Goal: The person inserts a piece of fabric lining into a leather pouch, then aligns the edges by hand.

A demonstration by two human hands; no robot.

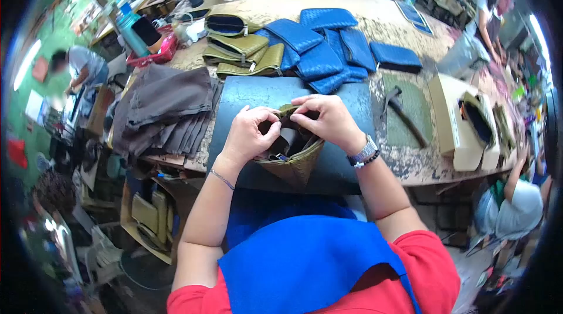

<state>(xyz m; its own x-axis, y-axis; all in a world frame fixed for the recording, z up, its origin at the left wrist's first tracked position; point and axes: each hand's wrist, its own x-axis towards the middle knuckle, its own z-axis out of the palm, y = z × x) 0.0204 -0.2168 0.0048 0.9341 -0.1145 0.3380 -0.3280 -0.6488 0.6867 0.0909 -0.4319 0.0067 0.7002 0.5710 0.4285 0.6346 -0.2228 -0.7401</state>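
Note:
An olive-green pouch is held mouth-up over a dark work mat, and its dark lining and a metal zipper piece show inside. My left hand pinches the left part of the pouch's rim, thumb against fingers. On the far right part of the same rim, my right hand is closed in a pinch, the thumb inside the mouth. Beyond the mat lie several olive pouches, the rear one gaping, and a heap of blue woven-pattern pouches.
Dark brown fabric pieces are stacked at left. A hammer rests on a green mat at right, beside a cardboard box with pouches. Below the table's left side, another box holds olive pouches. Other people work around.

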